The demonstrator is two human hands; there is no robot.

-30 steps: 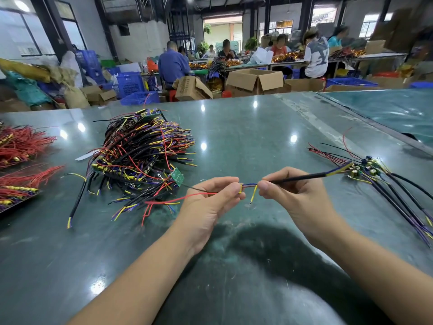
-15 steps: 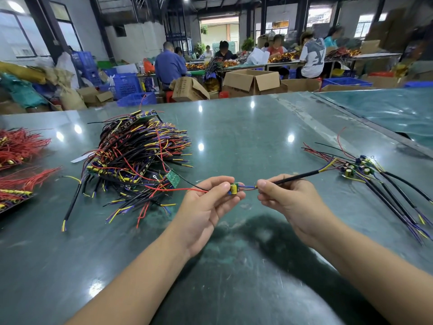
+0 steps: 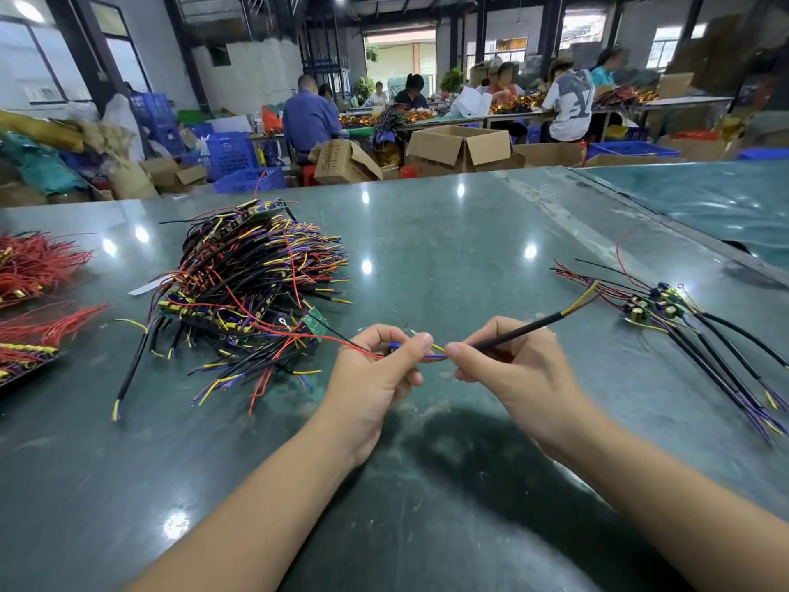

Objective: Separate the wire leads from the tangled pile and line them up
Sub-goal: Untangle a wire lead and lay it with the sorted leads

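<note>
A tangled pile (image 3: 247, 292) of black, red, yellow and purple wire leads with small circuit boards lies at the left-centre of the green table (image 3: 448, 232). My left hand (image 3: 375, 369) pinches the small board end of one wire lead (image 3: 525, 329), whose thin red wire trails back toward the pile. My right hand (image 3: 508, 361) pinches the lead's black sleeve, and its yellow and purple tips point up to the right. A row of separated leads (image 3: 700, 335) lies on the table at the right, side by side.
Bundles of red wires (image 3: 38, 292) lie at the table's left edge. A second green table (image 3: 704, 198) adjoins at the right rear. Cardboard boxes (image 3: 457, 149), blue crates (image 3: 230, 153) and seated people are beyond the far edge.
My two hands have drawn closer together on the lead. Its small board end is now tucked under my left fingers, and the black sleeve has tilted up more steeply to the right.
</note>
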